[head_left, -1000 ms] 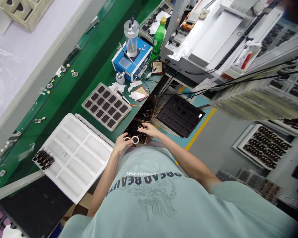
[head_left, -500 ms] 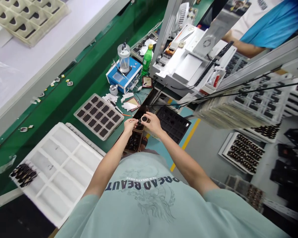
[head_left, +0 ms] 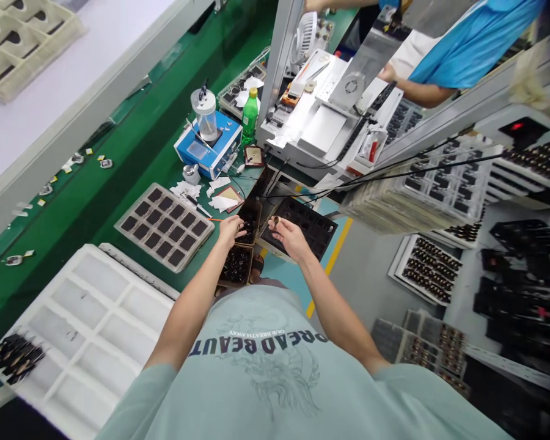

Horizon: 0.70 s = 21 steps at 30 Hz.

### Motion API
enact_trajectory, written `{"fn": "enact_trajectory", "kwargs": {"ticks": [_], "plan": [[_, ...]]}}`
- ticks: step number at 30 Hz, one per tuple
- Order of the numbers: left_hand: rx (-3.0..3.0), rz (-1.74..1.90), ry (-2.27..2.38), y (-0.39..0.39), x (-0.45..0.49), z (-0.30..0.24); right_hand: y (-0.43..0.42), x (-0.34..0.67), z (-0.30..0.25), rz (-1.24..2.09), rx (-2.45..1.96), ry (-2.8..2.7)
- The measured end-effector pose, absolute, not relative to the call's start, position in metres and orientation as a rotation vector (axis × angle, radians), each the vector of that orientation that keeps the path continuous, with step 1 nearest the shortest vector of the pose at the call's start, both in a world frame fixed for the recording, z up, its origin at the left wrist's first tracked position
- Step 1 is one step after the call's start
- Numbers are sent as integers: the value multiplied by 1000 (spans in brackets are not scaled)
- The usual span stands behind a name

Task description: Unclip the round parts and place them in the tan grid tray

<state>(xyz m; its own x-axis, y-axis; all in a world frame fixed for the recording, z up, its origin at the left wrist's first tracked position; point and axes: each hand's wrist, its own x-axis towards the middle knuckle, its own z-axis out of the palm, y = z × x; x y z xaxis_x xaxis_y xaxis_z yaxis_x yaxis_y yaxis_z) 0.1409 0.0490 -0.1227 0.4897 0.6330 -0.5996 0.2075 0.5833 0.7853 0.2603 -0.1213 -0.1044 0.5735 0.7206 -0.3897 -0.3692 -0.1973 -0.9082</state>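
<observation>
My right hand [head_left: 291, 238] pinches a small dark round part with a brownish rim [head_left: 275, 220] between thumb and fingers, above the edge of a black compartment tray [head_left: 318, 235]. My left hand [head_left: 231, 230] hovers over a cardboard box of small black parts [head_left: 250, 219], its fingers slightly apart and nothing visible in them. Just below, a second cardboard box [head_left: 236, 264] holds more shiny black parts. Left of my left hand, a clear tray with dark square pieces [head_left: 165, 226] lies on the green bench.
A white compartment tray [head_left: 89, 327] with black parts in one corner projects over the bench edge. Behind stand a blue device [head_left: 208, 143], a green bottle [head_left: 250, 116] and white papers [head_left: 223, 200]. Stacked trays [head_left: 412, 189] are at right. A co-worker's blue sleeve [head_left: 453, 58] shows beyond the frame post.
My hands have moved apart: the left has drawn back leftward with its fingers loosened, while the right keeps the round part, now tilted and over the black tray. The camera view has shifted.
</observation>
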Motion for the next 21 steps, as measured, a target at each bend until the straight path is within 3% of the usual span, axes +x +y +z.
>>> {"fn": "enact_trajectory", "kwargs": {"ticks": [5,11,16,21], "plan": [[729,132,906,18,87,-85,-104,225,-84,1236,-1284,-499],[794,350,973,-2,21,-62,-76,170,-77,1473,-1179,-748],[1007,576,1228,6,-38,-67,-37,133,-77,1342,-1471,-1137],[701,731,1405,1,-94,-83,25,84,-92,1146,-1583,-1682]]}}
